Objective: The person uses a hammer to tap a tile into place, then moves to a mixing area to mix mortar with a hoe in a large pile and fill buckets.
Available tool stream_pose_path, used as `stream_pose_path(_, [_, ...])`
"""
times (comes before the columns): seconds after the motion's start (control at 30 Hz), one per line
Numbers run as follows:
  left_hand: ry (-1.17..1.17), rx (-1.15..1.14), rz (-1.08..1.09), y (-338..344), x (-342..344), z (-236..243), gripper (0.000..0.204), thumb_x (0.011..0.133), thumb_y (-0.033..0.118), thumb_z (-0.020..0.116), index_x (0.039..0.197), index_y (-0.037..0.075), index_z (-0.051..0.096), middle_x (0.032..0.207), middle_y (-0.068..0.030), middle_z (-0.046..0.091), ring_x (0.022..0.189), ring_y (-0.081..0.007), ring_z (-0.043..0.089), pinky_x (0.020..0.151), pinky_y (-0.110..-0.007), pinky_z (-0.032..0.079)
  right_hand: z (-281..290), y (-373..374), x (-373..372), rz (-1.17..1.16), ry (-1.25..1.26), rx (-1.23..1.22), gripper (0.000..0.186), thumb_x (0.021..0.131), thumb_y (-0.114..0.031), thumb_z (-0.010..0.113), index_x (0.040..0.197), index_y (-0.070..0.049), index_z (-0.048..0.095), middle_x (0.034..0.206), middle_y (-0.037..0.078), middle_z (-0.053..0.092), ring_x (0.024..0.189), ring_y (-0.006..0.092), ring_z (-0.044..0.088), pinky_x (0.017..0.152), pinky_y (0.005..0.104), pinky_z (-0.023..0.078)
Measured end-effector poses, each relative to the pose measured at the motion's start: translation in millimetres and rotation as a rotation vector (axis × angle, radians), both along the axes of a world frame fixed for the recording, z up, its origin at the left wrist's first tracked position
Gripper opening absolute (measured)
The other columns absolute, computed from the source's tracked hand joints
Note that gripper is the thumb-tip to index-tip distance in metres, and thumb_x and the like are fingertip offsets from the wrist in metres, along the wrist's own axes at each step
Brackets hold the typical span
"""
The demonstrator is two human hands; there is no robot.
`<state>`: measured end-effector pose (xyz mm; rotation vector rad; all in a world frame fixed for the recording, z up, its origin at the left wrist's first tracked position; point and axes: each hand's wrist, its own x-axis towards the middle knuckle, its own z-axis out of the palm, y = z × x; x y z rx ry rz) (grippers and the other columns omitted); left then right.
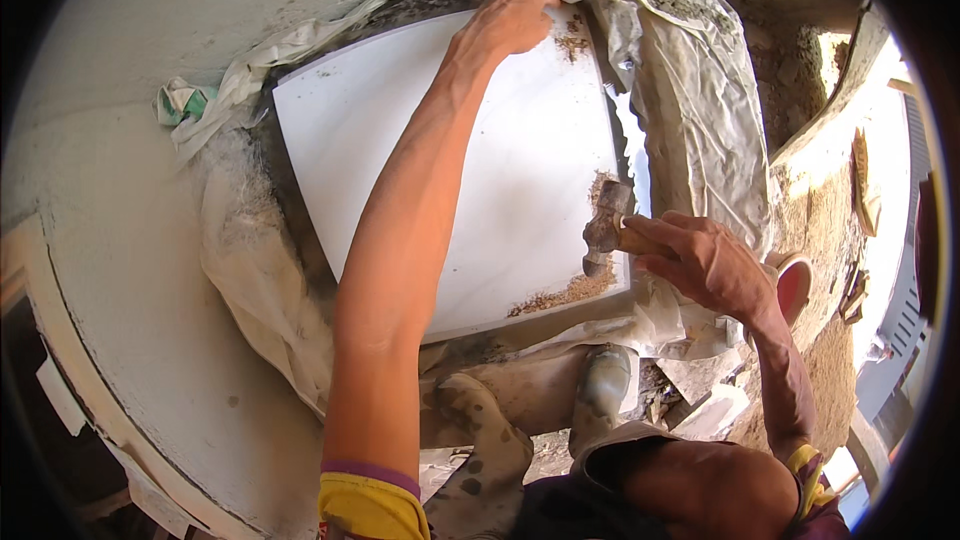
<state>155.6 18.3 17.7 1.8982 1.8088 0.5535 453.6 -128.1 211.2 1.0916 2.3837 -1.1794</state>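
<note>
A white flat slab (530, 160) lies with brown crumbs (565, 297) scattered at its near right corner and along its right side. My right hand (705, 265) is wrapped round the short handle of a hammer (606, 227). The worn, rusty-looking hammer head is over the slab's right edge, just above the crumbs. My left hand (512, 20) reaches across to the slab's far right corner. Its fingers are curled there, and whatever they grip, if anything, is hidden.
Crumpled pale sheeting (700, 110) surrounds the slab. A grey plastered surface (140, 270) stretches along the left. My spattered boots (485, 440) stand at the near side, beside broken rubble (690, 390). A round reddish container (793, 288) sits beyond my right wrist.
</note>
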Motion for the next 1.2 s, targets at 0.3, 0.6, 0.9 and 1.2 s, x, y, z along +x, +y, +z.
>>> stream_pose_path(0.3, [-0.111, 0.223, 0.347, 32.4, 39.1, -8.1, 0.026, 0.094, 0.029, 0.073, 0.110, 0.008, 0.077, 0.092, -0.0091, 0.080, 0.093, -0.0268, 0.076, 0.081, -0.041, 0.057, 38.3, -24.6, 70.3, -0.239, -0.024, -0.102, 0.039, 0.097, -0.024, 0.070, 0.131, -0.005, 0.066, 0.110, 0.016, 0.073, 0.093, 0.0369, 0.071, 0.079, 0.0459, 0.057])
stream_pose_path(0.6, [-0.608, 0.306, 0.723, 45.1, 94.4, -19.9, 0.032, 0.095, 0.021, 0.068, 0.113, -0.004, 0.064, 0.100, -0.0156, 0.071, 0.090, -0.0281, 0.069, 0.082, -0.038, 0.055, 19.4, -40.1, 80.4, -0.392, 0.099, -0.141, 0.044, 0.098, -0.022, 0.070, 0.136, 0.000, 0.062, 0.111, 0.020, 0.072, 0.093, 0.0391, 0.071, 0.082, 0.0428, 0.056])
stream_pose_path(0.9, [-1.634, -0.114, 0.868, 52.3, 223.9, 15.1, 0.061, 0.097, 0.032, 0.066, 0.139, -0.005, 0.042, 0.135, -0.0257, 0.059, 0.119, -0.0341, 0.061, 0.105, -0.042, 0.047, 26.5, -48.2, 66.9, -0.570, -0.176, -0.318, 0.053, 0.097, -0.025, 0.072, 0.142, -0.001, 0.060, 0.113, 0.018, 0.074, 0.089, 0.0185, 0.068, 0.084, 0.0347, 0.054])
stream_pose_path(1.2, [-1.125, 0.046, 0.716, -30.9, 150.1, -7.8, 0.046, 0.096, 0.016, 0.065, 0.135, -0.003, 0.051, 0.132, -0.0228, 0.061, 0.121, -0.0345, 0.059, 0.105, -0.043, 0.045, 19.9, -52.2, 67.7, -0.639, -0.201, -0.335, 0.055, 0.099, -0.027, 0.071, 0.145, -0.001, 0.058, 0.122, 0.022, 0.072, 0.109, 0.0202, 0.068, 0.096, 0.0343, 0.052])
